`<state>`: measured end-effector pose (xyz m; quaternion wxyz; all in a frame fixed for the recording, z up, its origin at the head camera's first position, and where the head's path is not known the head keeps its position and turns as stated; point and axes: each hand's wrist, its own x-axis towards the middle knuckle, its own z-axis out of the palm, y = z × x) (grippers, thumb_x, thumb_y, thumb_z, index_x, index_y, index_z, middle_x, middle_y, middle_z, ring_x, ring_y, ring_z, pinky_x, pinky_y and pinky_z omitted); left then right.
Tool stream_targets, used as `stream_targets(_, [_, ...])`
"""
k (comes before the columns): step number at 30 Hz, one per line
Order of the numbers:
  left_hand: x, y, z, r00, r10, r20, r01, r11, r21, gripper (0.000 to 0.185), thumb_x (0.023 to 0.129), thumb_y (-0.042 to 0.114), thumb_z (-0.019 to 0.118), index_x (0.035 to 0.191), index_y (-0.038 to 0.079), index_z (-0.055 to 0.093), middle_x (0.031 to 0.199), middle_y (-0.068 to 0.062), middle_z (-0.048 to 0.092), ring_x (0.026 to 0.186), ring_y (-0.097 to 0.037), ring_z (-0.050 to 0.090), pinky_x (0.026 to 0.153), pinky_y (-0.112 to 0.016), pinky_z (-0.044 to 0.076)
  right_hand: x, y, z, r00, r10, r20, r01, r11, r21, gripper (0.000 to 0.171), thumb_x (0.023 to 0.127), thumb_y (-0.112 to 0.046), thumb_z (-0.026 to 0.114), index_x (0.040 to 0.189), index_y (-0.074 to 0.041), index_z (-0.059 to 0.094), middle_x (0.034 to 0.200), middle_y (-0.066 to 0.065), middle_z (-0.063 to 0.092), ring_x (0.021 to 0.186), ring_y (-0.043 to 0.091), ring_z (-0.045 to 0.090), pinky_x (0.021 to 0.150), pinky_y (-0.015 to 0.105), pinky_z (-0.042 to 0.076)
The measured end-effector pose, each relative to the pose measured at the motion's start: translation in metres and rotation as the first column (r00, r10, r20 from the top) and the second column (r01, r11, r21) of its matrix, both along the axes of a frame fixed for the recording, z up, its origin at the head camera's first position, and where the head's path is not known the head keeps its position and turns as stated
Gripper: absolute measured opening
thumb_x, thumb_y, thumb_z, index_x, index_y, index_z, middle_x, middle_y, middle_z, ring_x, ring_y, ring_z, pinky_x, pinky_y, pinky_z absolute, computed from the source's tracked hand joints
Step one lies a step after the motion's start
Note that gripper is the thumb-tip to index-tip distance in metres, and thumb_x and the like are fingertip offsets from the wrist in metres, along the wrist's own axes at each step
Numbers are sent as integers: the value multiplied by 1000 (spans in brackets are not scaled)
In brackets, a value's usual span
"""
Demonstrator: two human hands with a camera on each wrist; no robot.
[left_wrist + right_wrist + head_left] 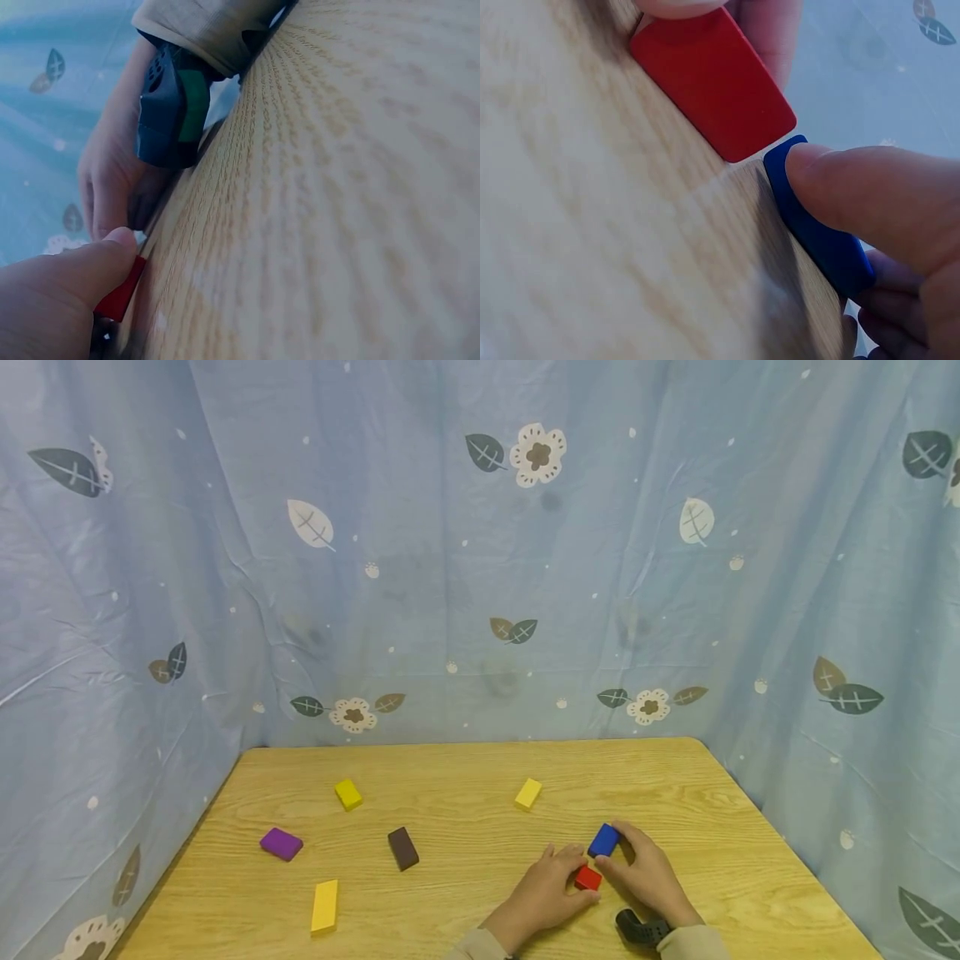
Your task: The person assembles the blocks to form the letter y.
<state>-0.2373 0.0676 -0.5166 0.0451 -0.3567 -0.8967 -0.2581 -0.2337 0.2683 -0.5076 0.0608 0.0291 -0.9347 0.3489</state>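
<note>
Toward the table's right front, my left hand [546, 893] grips a red block [588, 878] between thumb and fingers. My right hand [647, 870] pinches a blue block [603, 841] just beyond it, with the thumb on its near end. In the right wrist view, a corner of the red block [712, 90] comes close to one end of the blue block [817, 225]. The left wrist view shows only a sliver of the red block [120, 296] beneath the left thumb; the blue block is hidden there.
Several other blocks lie spread over the wooden table [450, 902]: purple [281, 844], dark brown [403, 848], yellow [348, 794], pale yellow [528, 794] and orange-yellow [325, 907]. A blue patterned curtain [420, 543] hangs behind and at both sides. A black wrist device [641, 929] sits on the right wrist.
</note>
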Motion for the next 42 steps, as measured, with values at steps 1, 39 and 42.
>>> stream_targets(1, [0,0,0,1000,-1,0,1,1000,0,50,89,50,59,124,16,61,138,0,54,130,-14,48,111,-38,36,0,0,0,1000,-1,-1,1,1000,1,76,84,-45,69,139,1,43,138,28,46,126,48,43,101,62,38])
stream_targets(39, [-3,-1,4,988,51,145,-77,981,176,51,88,34,68,131,11,57,129,-1,61,122,-23,55,108,-37,41,-3,5,-4,997,-8,-78,9,1000,14,74,85,-40,69,140,0,42,137,30,47,124,48,45,102,62,37])
stream_targets(42, [-3,-1,4,982,62,176,-95,978,185,52,87,34,68,132,11,57,129,-1,61,123,-29,54,106,-38,42,-3,5,-4,997,-8,-72,9,1000,17,74,85,-41,69,140,0,42,137,30,47,125,48,45,102,62,37])
